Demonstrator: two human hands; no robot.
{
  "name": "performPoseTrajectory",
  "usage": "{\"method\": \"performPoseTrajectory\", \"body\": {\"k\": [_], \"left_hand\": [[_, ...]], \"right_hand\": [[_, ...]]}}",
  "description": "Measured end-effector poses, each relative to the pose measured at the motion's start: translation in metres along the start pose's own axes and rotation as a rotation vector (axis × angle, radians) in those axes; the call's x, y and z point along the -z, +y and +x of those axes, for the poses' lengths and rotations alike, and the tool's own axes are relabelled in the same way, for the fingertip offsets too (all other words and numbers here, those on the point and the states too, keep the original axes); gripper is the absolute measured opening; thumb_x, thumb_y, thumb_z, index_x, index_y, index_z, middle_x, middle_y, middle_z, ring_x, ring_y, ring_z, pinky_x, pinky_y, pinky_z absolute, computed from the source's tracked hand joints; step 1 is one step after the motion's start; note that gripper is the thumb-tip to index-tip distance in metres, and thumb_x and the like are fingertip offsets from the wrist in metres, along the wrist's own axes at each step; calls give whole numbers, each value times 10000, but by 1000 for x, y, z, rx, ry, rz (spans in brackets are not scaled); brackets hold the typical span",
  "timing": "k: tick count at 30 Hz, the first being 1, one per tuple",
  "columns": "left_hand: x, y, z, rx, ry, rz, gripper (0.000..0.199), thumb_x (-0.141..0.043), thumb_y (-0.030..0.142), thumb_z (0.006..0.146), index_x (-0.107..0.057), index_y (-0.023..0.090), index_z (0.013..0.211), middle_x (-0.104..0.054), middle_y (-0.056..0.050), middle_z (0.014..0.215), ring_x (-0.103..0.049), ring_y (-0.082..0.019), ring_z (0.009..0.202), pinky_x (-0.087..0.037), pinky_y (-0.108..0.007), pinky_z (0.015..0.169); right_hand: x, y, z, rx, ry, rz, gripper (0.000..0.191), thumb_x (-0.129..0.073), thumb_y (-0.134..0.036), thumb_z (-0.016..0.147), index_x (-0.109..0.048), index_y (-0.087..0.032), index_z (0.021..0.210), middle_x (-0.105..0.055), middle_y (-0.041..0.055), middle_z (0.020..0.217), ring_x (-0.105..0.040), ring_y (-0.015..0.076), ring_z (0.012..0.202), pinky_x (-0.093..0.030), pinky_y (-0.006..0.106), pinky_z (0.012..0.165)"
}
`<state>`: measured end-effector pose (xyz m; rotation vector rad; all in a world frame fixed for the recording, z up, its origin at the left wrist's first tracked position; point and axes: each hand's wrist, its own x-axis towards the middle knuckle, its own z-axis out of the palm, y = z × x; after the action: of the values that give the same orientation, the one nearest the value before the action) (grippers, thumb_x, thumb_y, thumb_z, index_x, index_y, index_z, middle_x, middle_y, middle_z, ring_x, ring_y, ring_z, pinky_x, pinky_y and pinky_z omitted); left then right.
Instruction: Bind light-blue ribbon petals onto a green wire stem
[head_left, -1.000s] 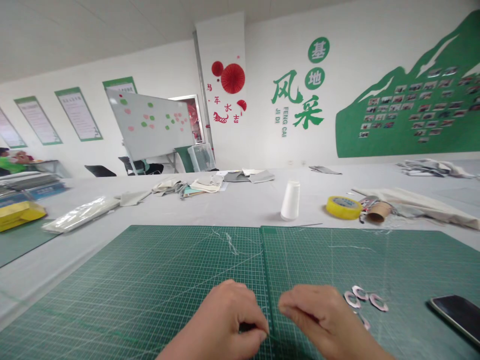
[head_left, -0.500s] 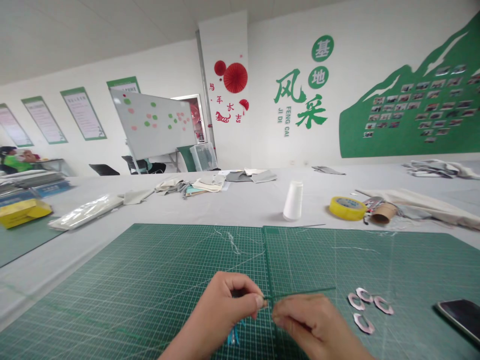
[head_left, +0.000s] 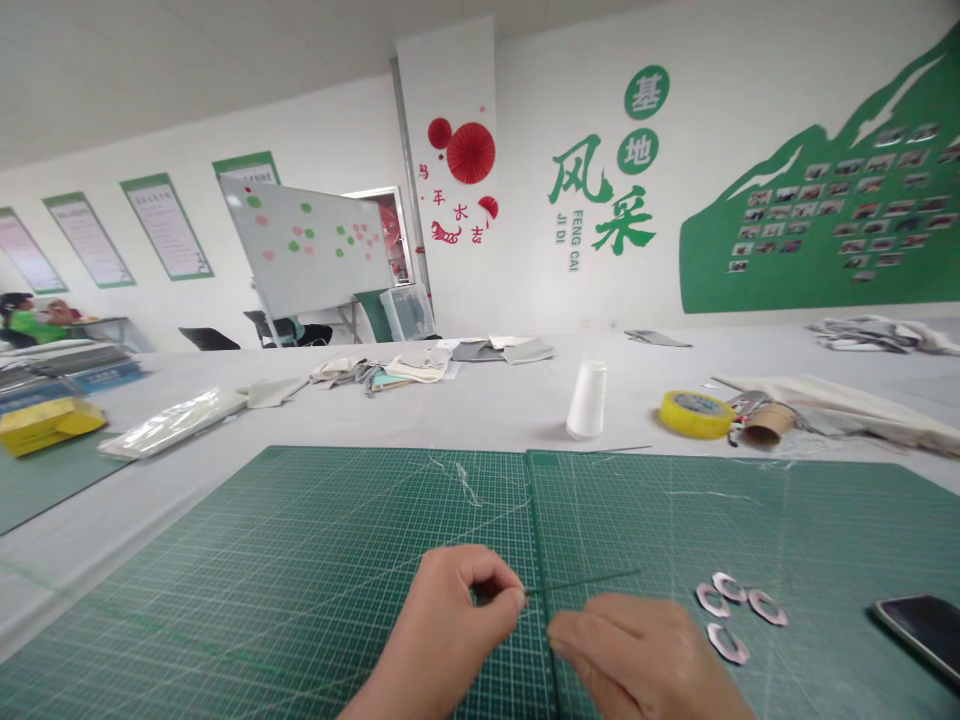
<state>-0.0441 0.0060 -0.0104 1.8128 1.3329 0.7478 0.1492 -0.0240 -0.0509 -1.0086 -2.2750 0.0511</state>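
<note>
The left hand (head_left: 442, 625) pinches a thin, dark green strip (head_left: 592, 581) between finger and thumb, and the strip sticks out to the right. The right hand (head_left: 637, 655) is just below the strip, apart from the left hand and not gripping anything. Under them lies a flat green cutting mat (head_left: 300, 580) with tiny grid lines. Four small pink rings (head_left: 739, 600) and a shiny black phone (head_left: 919, 630) lie on it to the right. Farther off, on the gray table (head_left: 480, 410), stand a white thread cone (head_left: 586, 400) and a round yellow tape roll (head_left: 696, 414).

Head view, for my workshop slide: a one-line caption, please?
Left hand pinches a thin green strand above a green cutting mat, the right hand beside it.
</note>
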Motion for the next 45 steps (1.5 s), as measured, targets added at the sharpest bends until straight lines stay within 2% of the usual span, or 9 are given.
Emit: {"method": "performPoseTrajectory", "body": {"k": [8, 11, 14, 17, 21, 26, 30, 34, 45], "left_hand": [[-6, -9, -3, -349, 21, 521, 198, -526, 87, 758, -610, 175, 602, -585, 7, 616, -504, -144, 638, -325, -290, 651], [-4, -9, -3, -507, -81, 608, 200, -516, 98, 787, -601, 180, 626, -582, 4, 628, -487, -146, 636, -306, -291, 639], [2, -3, -3, -562, -239, 633, 200, -530, 108, 801, -608, 188, 634, -603, -1, 651, -490, -151, 650, -304, -292, 635], [9, 4, -4, -511, -338, 543, 221, -555, 100, 814, -637, 191, 630, -610, 14, 639, -504, -137, 650, -326, -287, 674], [15, 10, -6, -426, -377, 269, 202, -606, 65, 787, -722, 201, 694, -632, 26, 625, -551, -126, 681, -368, -260, 745], [14, 9, -6, -232, -262, -24, 143, -644, 118, 764, -761, 186, 718, -646, 7, 653, -571, -127, 680, -399, -231, 678], [11, 4, -2, -59, -178, -196, 114, -641, 180, 753, -724, 162, 676, -618, 12, 634, -539, -124, 640, -395, -239, 641], [6, 1, 2, 53, -146, -307, 129, -614, 201, 736, -681, 145, 640, -582, 18, 564, -506, -122, 584, -378, -245, 594], [3, 2, 2, 95, -98, -201, 138, -604, 214, 726, -670, 155, 620, -593, 10, 564, -515, -134, 590, -383, -248, 585]], "right_hand": [[3, 7, 4, -31, 68, -2, 352, -393, -127, 950, -603, -189, 674, -538, -17, 550, -498, 126, 491, -277, 275, 480], [3, 9, 5, -27, 67, -2, 375, -377, -162, 969, -614, -188, 679, -543, -14, 549, -504, 130, 487, -274, 276, 476], [5, 9, 6, -84, -2, 21, 374, -386, -194, 975, -595, -188, 666, -544, -17, 564, -515, 130, 513, -290, 267, 492], [9, 10, 8, -145, -94, 120, 350, -424, -222, 973, -590, -190, 666, -546, -27, 585, -531, 122, 550, -329, 245, 528], [12, 12, 13, -239, -180, 324, 303, -513, -218, 931, -604, -189, 644, -562, -37, 597, -535, 115, 581, -359, 217, 554], [8, 12, 15, -293, -199, 502, 264, -545, -228, 892, -616, -180, 642, -549, -42, 585, -511, 111, 571, -352, 208, 540], [2, 8, 15, -308, -148, 441, 308, -514, -237, 914, -575, -187, 616, -536, -42, 589, -501, 116, 585, -353, 218, 558], [-5, 4, 10, -221, -142, 404, 313, -457, -223, 941, -568, -194, 650, -549, -40, 603, -504, 110, 565, -362, 211, 548], [0, -2, 2, -44, -77, 123, 329, -379, -169, 964, -623, -200, 745, -567, -13, 592, -532, 128, 533, -344, 251, 513]]}}
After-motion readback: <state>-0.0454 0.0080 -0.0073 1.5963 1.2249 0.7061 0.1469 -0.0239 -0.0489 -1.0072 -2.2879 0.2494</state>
